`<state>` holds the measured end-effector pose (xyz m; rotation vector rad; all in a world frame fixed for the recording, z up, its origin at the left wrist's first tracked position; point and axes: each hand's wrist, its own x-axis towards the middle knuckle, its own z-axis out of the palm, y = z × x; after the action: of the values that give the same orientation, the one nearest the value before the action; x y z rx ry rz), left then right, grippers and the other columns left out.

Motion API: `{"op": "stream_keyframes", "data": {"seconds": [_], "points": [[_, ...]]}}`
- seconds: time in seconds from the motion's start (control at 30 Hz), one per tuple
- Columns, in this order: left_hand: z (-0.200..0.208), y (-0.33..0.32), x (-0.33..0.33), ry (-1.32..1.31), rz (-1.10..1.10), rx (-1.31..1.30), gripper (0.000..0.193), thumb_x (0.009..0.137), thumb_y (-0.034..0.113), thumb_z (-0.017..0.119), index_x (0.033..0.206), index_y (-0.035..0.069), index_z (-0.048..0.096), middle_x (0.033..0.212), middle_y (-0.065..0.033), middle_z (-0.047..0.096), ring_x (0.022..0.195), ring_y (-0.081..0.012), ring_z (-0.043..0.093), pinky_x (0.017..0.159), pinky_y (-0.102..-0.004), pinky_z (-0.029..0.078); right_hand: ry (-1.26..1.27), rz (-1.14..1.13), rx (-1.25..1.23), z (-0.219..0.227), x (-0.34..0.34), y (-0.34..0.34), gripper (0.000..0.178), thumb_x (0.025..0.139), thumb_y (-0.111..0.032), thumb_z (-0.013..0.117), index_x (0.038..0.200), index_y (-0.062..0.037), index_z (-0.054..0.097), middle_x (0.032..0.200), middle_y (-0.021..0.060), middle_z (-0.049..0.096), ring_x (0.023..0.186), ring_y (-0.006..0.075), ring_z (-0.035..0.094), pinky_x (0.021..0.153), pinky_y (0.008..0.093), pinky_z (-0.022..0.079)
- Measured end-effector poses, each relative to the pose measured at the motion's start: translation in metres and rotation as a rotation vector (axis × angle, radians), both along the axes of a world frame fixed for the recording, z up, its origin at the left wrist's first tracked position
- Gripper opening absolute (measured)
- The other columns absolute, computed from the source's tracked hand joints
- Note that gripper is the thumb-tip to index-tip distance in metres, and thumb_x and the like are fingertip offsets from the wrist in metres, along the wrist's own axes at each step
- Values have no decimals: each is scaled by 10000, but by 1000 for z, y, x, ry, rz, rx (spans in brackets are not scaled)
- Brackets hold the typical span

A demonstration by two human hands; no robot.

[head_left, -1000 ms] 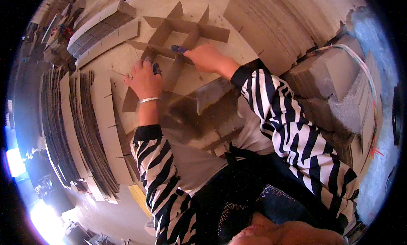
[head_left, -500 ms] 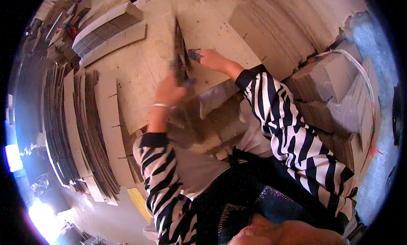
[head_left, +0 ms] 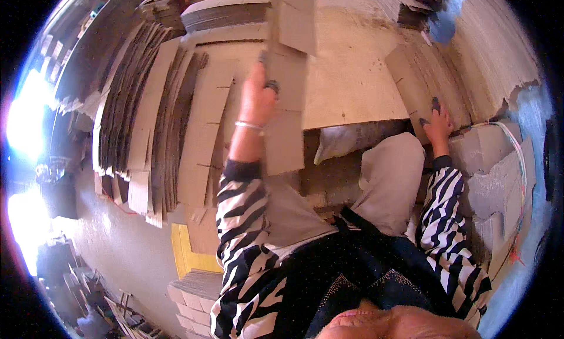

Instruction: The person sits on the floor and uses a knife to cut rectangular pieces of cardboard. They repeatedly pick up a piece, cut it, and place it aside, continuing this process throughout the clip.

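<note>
My left hand is closed on the edge of a long brown cardboard strip, which stands out in front of me with its broad face showing. Dark covers sit on its fingertips. Another piece of cardboard overlaps the strip's far end, slightly blurred; whether it is joined to the strip I cannot tell. Over at the right, my right hand rests on the near end of a stack of slit cardboard strips, fingers apart and tips touching the top strip. Its fingertips wear dark covers too.
A pale wooden tabletop lies before me. Rows of upright cardboard strips stand at the left, and a bundle lies at the far side. More cardboard stacks stand right, beside a blue surface. A yellow piece is lower left.
My hands have parted from the middle of the table. The right one has moved right onto the stack; the left now holds the strip broad side up. The view has shifted too.
</note>
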<state>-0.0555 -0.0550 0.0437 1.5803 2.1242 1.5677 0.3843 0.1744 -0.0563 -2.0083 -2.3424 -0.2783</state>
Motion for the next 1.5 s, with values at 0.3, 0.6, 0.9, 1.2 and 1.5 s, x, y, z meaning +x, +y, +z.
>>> {"op": "stream_keyframes", "data": {"seconds": [0.3,0.6,0.9,1.2,1.5], "points": [[119,-152,-106,842,685,-286,599,777,-86,501,1348,86,453,1115,-206,559,963,-376,584,808,-433,499,629,236,100,-14,37,62,406,869,-178,528,1246,-27,518,1194,237,582,1122,416,530,933,438,424],[-5,-236,-199,715,732,-803,320,741,59,636,1055,30,581,1162,-186,533,1001,-394,566,862,-465,486,715,663,-117,74,-118,-41,423,886,-165,541,1292,-72,472,1009,278,614,961,453,576,777,485,455],[-70,-77,-109,766,765,-913,303,790,234,597,1028,54,647,1050,-122,605,1047,-277,576,814,-473,464,264,822,-215,42,-214,-55,329,795,-54,551,1122,-90,556,864,196,648,833,391,628,702,491,489],[-81,-75,-93,930,553,-905,207,811,165,546,921,33,661,970,-136,596,941,-309,565,805,-445,448,327,845,-252,30,-219,-64,192,811,-108,543,998,-90,586,843,148,651,822,358,639,669,477,487],[-95,-62,-83,1153,328,-699,152,793,129,557,893,40,628,954,-140,585,880,-293,597,688,-394,535,728,1128,-94,64,-227,-92,203,778,-33,545,976,-72,570,795,147,622,733,368,600,601,454,468]]}}
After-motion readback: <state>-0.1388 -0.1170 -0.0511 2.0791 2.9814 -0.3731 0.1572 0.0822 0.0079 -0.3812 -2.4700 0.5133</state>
